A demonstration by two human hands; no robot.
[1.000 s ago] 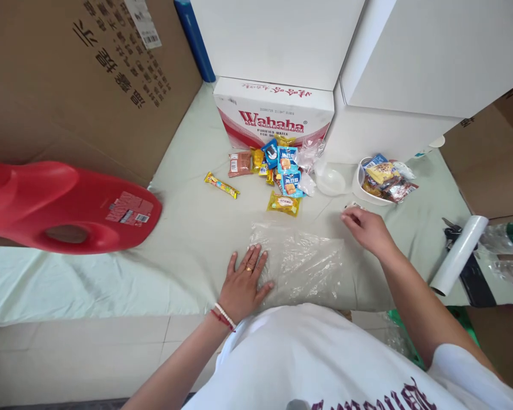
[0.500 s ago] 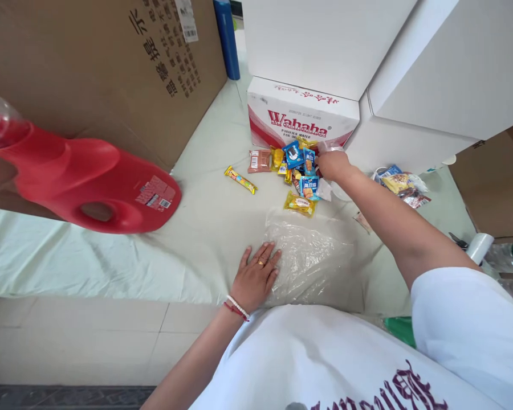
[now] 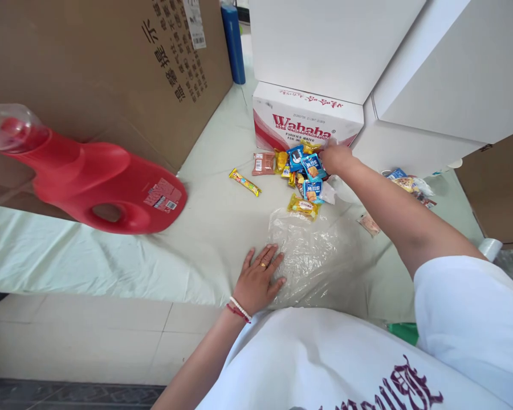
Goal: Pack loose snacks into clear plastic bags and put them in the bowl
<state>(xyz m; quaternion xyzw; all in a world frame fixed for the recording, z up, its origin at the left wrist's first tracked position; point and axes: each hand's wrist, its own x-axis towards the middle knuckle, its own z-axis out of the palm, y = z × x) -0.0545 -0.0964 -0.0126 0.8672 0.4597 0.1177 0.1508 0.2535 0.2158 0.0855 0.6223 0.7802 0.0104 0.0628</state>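
Note:
My left hand [image 3: 259, 279] lies flat with its fingers spread, on the cloth and the left edge of a clear plastic bag [image 3: 312, 256]. My right hand [image 3: 337, 158] reaches to the right side of a pile of small wrapped snacks, its fingers curled and partly hidden; what they hold, if anything, I cannot make out. Blue snack packets [image 3: 313, 166] lie just left of those fingers. At the pile's left are a brown packet [image 3: 263, 163] and a yellow one [image 3: 281, 161]. A yellow packet [image 3: 302, 206] lies in front, and a slim yellow stick packet [image 3: 245, 183] lies apart to the left.
A Wahaha carton [image 3: 303, 117] stands behind the pile, with white boxes [image 3: 333, 45] behind. At left are a red detergent bottle [image 3: 111, 185] and a big brown carton [image 3: 111, 68]. More snack packets [image 3: 410, 185] and a small packet [image 3: 369, 224] lie beyond my right forearm.
My right hand stays at the pile's right side, slightly shifted, and a blue packet beside it sits at a different angle. The whole view has shifted a little; my left hand stays flat.

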